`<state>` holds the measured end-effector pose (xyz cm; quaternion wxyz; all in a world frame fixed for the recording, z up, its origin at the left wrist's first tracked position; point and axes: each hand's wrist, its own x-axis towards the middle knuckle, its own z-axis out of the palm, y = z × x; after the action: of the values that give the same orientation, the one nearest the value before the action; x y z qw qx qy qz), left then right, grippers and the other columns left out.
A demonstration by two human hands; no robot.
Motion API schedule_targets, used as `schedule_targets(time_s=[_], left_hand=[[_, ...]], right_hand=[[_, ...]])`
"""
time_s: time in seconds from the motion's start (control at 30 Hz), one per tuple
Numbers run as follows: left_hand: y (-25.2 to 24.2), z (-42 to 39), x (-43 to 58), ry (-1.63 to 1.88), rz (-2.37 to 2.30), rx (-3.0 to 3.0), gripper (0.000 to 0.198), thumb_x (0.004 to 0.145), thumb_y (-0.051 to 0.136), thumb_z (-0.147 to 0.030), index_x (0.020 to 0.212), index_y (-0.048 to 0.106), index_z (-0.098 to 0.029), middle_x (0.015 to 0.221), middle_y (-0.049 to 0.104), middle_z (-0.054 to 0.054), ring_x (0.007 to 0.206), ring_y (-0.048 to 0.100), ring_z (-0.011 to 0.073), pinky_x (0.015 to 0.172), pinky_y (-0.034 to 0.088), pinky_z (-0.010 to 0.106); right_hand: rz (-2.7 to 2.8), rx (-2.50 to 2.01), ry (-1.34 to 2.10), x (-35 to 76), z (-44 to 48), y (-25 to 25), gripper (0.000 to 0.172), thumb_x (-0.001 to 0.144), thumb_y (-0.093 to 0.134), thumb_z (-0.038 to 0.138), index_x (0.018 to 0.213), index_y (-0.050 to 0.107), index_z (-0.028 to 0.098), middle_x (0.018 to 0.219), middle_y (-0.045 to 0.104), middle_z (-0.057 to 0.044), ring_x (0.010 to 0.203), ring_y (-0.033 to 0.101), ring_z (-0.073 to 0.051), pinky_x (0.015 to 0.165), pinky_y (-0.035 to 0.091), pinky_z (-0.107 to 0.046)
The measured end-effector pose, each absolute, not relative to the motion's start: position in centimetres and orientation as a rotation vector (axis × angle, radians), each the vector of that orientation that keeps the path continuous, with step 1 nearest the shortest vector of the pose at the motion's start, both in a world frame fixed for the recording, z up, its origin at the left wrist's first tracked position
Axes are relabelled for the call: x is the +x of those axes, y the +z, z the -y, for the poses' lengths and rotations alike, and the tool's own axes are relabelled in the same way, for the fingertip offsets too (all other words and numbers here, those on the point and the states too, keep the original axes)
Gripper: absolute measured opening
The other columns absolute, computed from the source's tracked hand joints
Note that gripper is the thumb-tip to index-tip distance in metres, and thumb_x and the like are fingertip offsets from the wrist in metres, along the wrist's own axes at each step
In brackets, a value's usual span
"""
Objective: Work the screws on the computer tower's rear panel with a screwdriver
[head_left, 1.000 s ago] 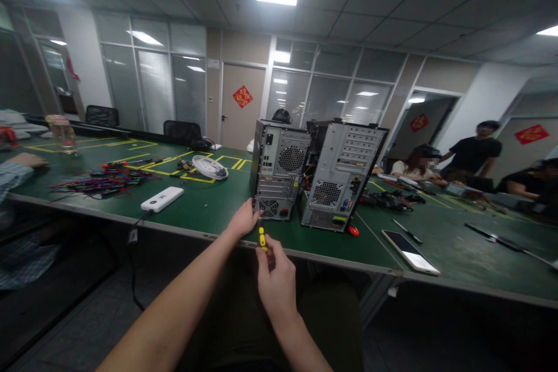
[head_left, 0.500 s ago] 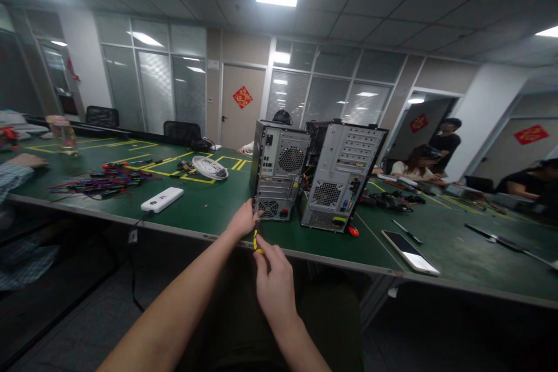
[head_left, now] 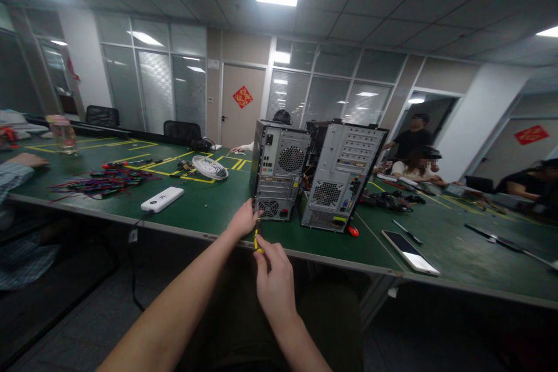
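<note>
Two computer tower cases stand back-side toward me on the green table point(head_left: 209, 209): a black and grey one point(head_left: 279, 168) on the left and a silver one point(head_left: 342, 177) to its right. My left hand point(head_left: 243, 221) rests against the lower left rear corner of the left case, fingers curled there. My right hand point(head_left: 272, 279) is closed on a yellow-handled screwdriver point(head_left: 256, 240), whose tip points up at that same corner, close to my left fingers.
A white power bank point(head_left: 162, 199), a white fan grille point(head_left: 210, 167) and a heap of coloured wires point(head_left: 100, 181) lie to the left. A phone point(head_left: 410, 251) and a pen point(head_left: 407, 231) lie to the right. Other people sit or stand at both table ends.
My right hand and the screwdriver have shifted slightly left and down towards the case corner. A person in black at the back right has walked leftwards behind the seated person.
</note>
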<state>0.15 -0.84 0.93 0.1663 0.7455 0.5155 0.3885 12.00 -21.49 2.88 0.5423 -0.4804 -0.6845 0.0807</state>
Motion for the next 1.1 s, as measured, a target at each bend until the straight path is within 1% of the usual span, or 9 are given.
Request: schedule_targets(time_s=[0.13, 0.27, 0.43, 0.57, 0.63, 0.7, 0.83, 0.97, 1.1], left_hand=[[1.01, 0.95, 0.15, 1.099, -1.473, 2.137, 0.045, 0.099, 0.057, -0.034, 0.138, 0.051, -0.011, 0.138, 0.064, 0.023, 0.132, 0.061, 0.0308, 0.110, 0.046, 0.041], [1.15, 1.12, 0.17, 1.110, -1.477, 2.132, 0.043, 0.098, 0.058, -0.034, 0.135, 0.053, -0.012, 0.136, 0.066, 0.023, 0.129, 0.063, 0.0304, 0.109, 0.047, 0.041], [1.27, 1.24, 0.20, 1.109, -1.495, 2.124, 0.044, 0.098, 0.058, -0.033, 0.137, 0.053, -0.012, 0.134, 0.067, 0.022, 0.128, 0.064, 0.0306, 0.109, 0.047, 0.041], [1.24, 1.26, 0.24, 1.120, -1.492, 2.118, 0.045, 0.098, 0.059, -0.032, 0.138, 0.053, -0.012, 0.135, 0.067, 0.022, 0.128, 0.064, 0.0308, 0.108, 0.047, 0.041], [1.18, 1.21, 0.24, 1.120, -1.493, 2.117, 0.046, 0.098, 0.059, -0.033, 0.138, 0.053, -0.011, 0.135, 0.066, 0.024, 0.129, 0.063, 0.0314, 0.109, 0.047, 0.041], [1.11, 1.13, 0.23, 1.120, -1.494, 2.119, 0.047, 0.098, 0.059, -0.033, 0.139, 0.052, -0.011, 0.136, 0.066, 0.024, 0.129, 0.063, 0.0313, 0.109, 0.046, 0.041], [1.05, 0.93, 0.16, 1.114, -1.484, 2.139, 0.044, 0.098, 0.059, -0.032, 0.137, 0.053, -0.013, 0.135, 0.066, 0.022, 0.129, 0.063, 0.0303, 0.109, 0.047, 0.040], [1.12, 0.93, 0.10, 1.116, -1.477, 2.150, 0.045, 0.099, 0.058, -0.032, 0.138, 0.052, -0.012, 0.136, 0.066, 0.022, 0.130, 0.063, 0.0303, 0.108, 0.047, 0.040], [1.22, 1.10, 0.15, 1.113, -1.487, 2.153, 0.044, 0.099, 0.058, -0.032, 0.138, 0.052, -0.012, 0.135, 0.066, 0.022, 0.130, 0.063, 0.0300, 0.108, 0.047, 0.040]], right_hand=[[1.585, -1.154, 0.290, 11.84, 21.28, 2.72, 0.032, 0.100, 0.056, 0.021, 0.127, 0.071, 0.021, 0.111, 0.076, -0.008, 0.097, 0.073, -0.022, 0.087, 0.057, -0.031], [1.544, -1.190, 0.425, 11.70, 21.17, 2.49, 0.026, 0.103, 0.054, 0.029, 0.124, 0.066, 0.021, 0.104, 0.078, -0.006, 0.090, 0.075, -0.021, 0.080, 0.057, -0.029], [1.576, -1.157, 0.298, 11.97, 21.28, 2.64, 0.030, 0.102, 0.054, 0.026, 0.127, 0.070, 0.021, 0.113, 0.076, -0.009, 0.098, 0.073, -0.022, 0.088, 0.056, -0.032], [1.608, -1.160, 0.213, 12.20, 21.28, 2.91, 0.034, 0.101, 0.053, 0.022, 0.129, 0.073, 0.021, 0.107, 0.075, -0.010, 0.100, 0.071, -0.023, 0.090, 0.055, -0.033], [1.605, -1.158, 0.229, 12.19, 21.26, 2.94, 0.034, 0.101, 0.054, 0.023, 0.129, 0.073, 0.021, 0.109, 0.075, -0.009, 0.099, 0.072, -0.022, 0.090, 0.056, -0.032], [1.574, -1.166, 0.274, 12.09, 21.23, 2.87, 0.031, 0.101, 0.056, 0.025, 0.127, 0.072, 0.021, 0.109, 0.077, -0.009, 0.094, 0.073, -0.021, 0.086, 0.056, -0.030], [1.515, -1.192, 0.365, 11.93, 21.14, 2.73, 0.026, 0.103, 0.055, 0.032, 0.122, 0.069, 0.020, 0.100, 0.079, -0.007, 0.083, 0.075, -0.021, 0.074, 0.057, -0.028], [1.566, -1.163, 0.273, 12.12, 21.11, 2.92, 0.029, 0.102, 0.056, 0.028, 0.125, 0.072, 0.020, 0.108, 0.077, -0.009, 0.090, 0.073, -0.021, 0.081, 0.057, -0.030], [1.606, -1.150, 0.190, 12.37, 21.16, 3.05, 0.035, 0.101, 0.054, 0.023, 0.130, 0.073, 0.021, 0.104, 0.075, -0.009, 0.094, 0.071, -0.022, 0.086, 0.056, -0.032]])
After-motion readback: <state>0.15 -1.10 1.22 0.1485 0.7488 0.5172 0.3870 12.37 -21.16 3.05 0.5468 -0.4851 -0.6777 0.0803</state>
